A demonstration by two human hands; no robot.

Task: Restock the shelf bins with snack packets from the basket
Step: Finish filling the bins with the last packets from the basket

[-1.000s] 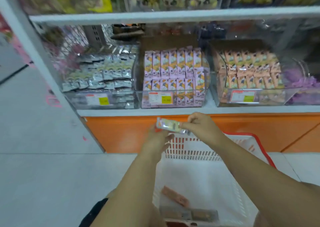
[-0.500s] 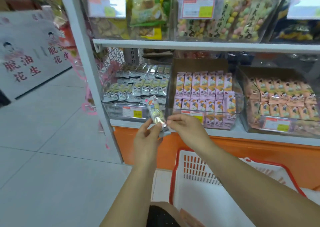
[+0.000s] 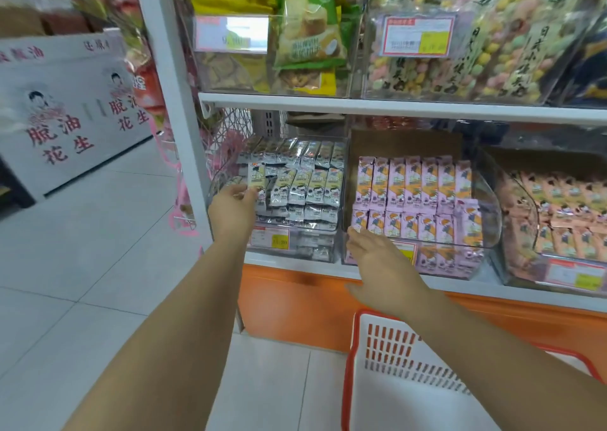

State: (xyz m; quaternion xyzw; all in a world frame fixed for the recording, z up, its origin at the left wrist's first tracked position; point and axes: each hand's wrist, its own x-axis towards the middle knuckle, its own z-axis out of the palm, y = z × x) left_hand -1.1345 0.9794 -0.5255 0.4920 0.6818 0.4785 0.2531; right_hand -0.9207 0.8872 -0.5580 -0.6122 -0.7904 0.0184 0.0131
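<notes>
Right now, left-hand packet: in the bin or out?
In, not yet released: left hand holds the silver-green foil packet upright inside the clear plastic bin.

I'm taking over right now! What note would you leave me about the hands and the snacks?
The left hand holds one silver packet at the left bin, not yet let go.
The right hand is open and empty, in front of the pink bin.
The basket sits low at right; its contents are out of view.
Done: both bins look well filled.
Left: set this packet in its row, then check the basket for more.
</notes>
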